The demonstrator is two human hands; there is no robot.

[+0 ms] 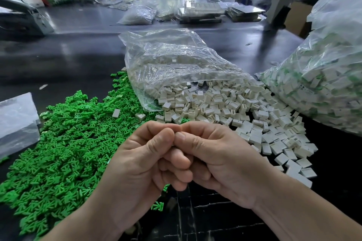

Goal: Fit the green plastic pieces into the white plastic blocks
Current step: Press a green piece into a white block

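My left hand (141, 162) and my right hand (219, 162) are pressed together in front of me, above the table's near edge. The fingers of both are curled and interlocked, and the thumbs meet tip to tip. No piece shows between them; anything inside the fists is hidden. A broad pile of green plastic pieces (64, 143) covers the table to the left of my hands. Loose white plastic blocks (235, 111) spill from an open clear bag (168, 64) just beyond and to the right.
A large full bag of assembled white-and-green blocks (329, 76) stands at the right. A flat clear bag (15, 121) lies at the left edge. Further bags, trays and a metal frame post (278, 0) sit across the dark table (82, 53).
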